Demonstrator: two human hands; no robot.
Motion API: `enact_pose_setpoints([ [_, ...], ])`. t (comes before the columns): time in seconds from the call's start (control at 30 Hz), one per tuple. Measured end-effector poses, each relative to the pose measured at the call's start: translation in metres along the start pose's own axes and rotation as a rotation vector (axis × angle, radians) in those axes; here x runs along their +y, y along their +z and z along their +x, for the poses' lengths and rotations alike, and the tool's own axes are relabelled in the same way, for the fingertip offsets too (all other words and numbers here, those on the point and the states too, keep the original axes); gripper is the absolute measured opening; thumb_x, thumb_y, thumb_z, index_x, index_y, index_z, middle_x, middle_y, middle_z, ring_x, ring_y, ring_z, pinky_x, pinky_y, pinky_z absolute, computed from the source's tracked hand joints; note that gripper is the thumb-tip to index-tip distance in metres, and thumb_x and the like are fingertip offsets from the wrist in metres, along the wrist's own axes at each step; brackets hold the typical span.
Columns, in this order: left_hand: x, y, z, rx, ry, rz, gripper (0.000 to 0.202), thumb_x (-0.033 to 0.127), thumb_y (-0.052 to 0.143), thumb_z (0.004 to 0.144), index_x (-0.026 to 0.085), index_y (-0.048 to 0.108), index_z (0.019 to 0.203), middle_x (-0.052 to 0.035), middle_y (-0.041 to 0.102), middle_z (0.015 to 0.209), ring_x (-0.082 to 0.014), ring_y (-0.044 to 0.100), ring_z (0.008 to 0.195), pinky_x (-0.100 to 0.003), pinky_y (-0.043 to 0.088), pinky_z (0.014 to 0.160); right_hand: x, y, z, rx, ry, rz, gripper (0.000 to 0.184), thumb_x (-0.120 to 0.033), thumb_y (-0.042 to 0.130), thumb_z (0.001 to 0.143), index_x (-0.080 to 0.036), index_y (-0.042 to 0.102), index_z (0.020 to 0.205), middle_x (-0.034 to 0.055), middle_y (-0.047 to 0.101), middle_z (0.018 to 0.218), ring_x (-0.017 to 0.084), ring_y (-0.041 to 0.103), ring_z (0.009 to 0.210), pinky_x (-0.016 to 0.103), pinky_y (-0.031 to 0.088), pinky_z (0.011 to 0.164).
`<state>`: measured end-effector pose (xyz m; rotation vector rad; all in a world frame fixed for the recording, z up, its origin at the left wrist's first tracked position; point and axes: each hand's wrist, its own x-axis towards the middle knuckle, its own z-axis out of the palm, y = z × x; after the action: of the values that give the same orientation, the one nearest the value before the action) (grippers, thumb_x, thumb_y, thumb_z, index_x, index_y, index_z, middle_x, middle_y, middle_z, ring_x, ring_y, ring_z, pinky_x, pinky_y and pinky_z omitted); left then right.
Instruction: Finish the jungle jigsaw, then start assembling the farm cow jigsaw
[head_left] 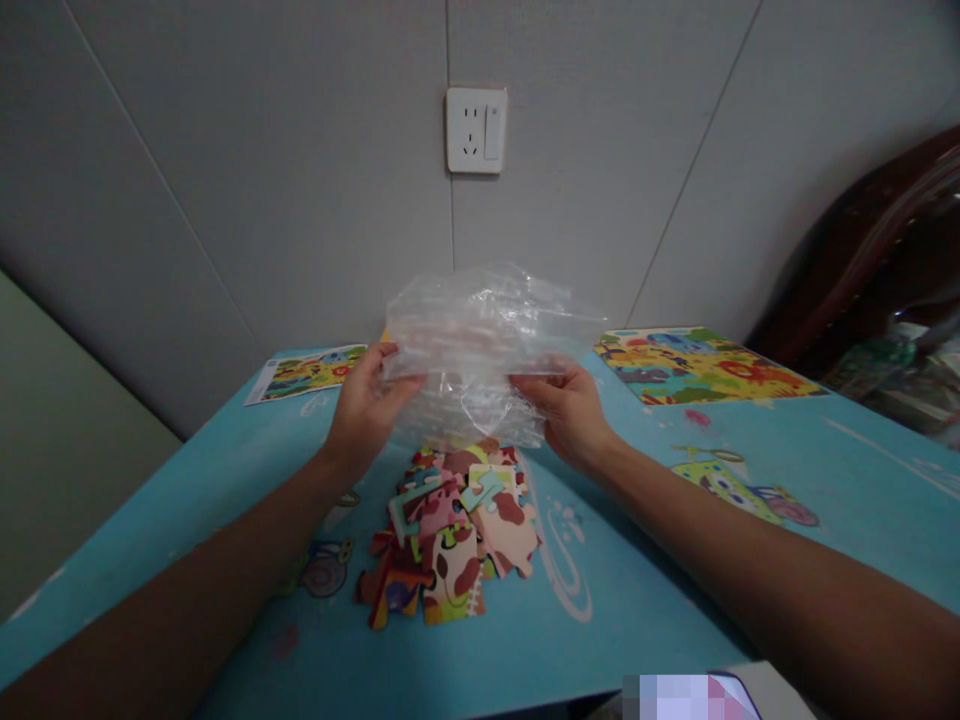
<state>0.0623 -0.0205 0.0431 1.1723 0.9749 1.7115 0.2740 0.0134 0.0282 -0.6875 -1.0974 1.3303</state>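
Wall: grey panels (300, 150), with a white socket (476, 130) above the work.
Table: blue cover with printed cartoon figures (525, 660), running back to the wall.
Bag: clear, crinkled plastic (487, 310), held up off the table between both hands; whether it is one bag or several layers, I cannot tell. Its long axis runs side to side, across the person's view.
Left hand: pinching the bag's left end (367, 400), thumb on the near face, fingers partly hidden behind.
Right hand: pinching the bag towards its right side (574, 410), thumb inward, other fingers mostly out of sight.
Pieces: a loose, overlapping heap of puzzle parts (450, 540) on the table, on the near side of the bag and below it, between the forearms. Neither hand touches them; the two look about equally near.
Left picture: small printed animal sheet (315, 372), flat, beyond the left hand.
Right picture: larger, similar animal scene (712, 365), flat, beyond the right hand.
Chair: dark red back (885, 220) at far right.
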Motion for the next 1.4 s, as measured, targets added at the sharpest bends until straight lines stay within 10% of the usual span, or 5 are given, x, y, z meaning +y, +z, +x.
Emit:
enact_pose_setpoints([
  [0.27, 0.005, -0.007, 0.004, -0.035, 0.062, 0.088, 0.015, 0.028, 0.072, 0.072, 0.019, 0.061, 0.078, 0.0035, 0.058, 0.062, -0.0093, 0.049, 0.045, -0.019, 0.038, 0.038, -0.008, 0.002, -0.002, -0.027, 0.050, 0.025, 0.035, -0.024, 0.084, 0.051, -0.018, 0.068, 0.082, 0.0026, 0.071, 0.079, 0.017, 0.061, 0.065, 0.030, 0.049, 0.061],
  [0.5, 0.002, -0.008, 0.003, -0.206, 0.086, 0.154, 0.053, 0.045, 0.074, 0.076, 0.024, 0.051, 0.120, -0.0015, 0.067, 0.090, -0.0130, 0.061, 0.062, -0.019, 0.047, 0.048, -0.012, 0.003, -0.005, -0.087, 0.115, 0.061, 0.038, -0.022, 0.085, 0.049, -0.018, 0.067, 0.082, 0.0021, 0.071, 0.075, 0.017, 0.062, 0.062, 0.031, 0.050, 0.061],
  [0.93, 0.012, -0.010, 0.013, 0.005, 0.268, 0.111, 0.072, 0.015, 0.071, 0.071, 0.030, 0.034, 0.131, 0.0088, 0.059, 0.063, -0.0137, 0.061, 0.051, -0.024, 0.049, 0.049, -0.014, -0.005, 0.011, -0.041, 0.042, 0.102, 0.050, -0.015, 0.085, 0.052, -0.023, 0.057, 0.094, -0.0028, 0.072, 0.073, 0.013, 0.064, 0.062, 0.025, 0.049, 0.060],
  [1.2, -0.004, -0.025, 0.023, -0.004, 0.347, 0.192, 0.028, 0.026, 0.062, 0.085, 0.030, 0.039, 0.102, 0.0099, 0.047, 0.055, -0.0114, 0.051, 0.040, -0.022, 0.040, 0.039, -0.005, -0.015, 0.013, 0.038, -0.289, -0.076, 0.040, -0.026, 0.074, 0.072, -0.029, 0.039, 0.091, -0.0111, 0.054, 0.061, 0.009, 0.048, 0.048, 0.019, 0.034, 0.046],
  [1.4, -0.002, -0.028, 0.019, -0.192, 0.369, 0.370, 0.025, 0.025, 0.068, 0.080, 0.020, 0.066, 0.105, -0.0020, 0.065, 0.083, -0.0134, 0.062, 0.067, -0.024, 0.053, 0.058, -0.008, -0.020, 0.010, 0.031, -0.550, -0.414, 0.019, -0.030, 0.061, 0.087, -0.027, 0.064, 0.106, 0.0002, 0.067, 0.090, 0.015, 0.061, 0.076, 0.029, 0.050, 0.068],
])
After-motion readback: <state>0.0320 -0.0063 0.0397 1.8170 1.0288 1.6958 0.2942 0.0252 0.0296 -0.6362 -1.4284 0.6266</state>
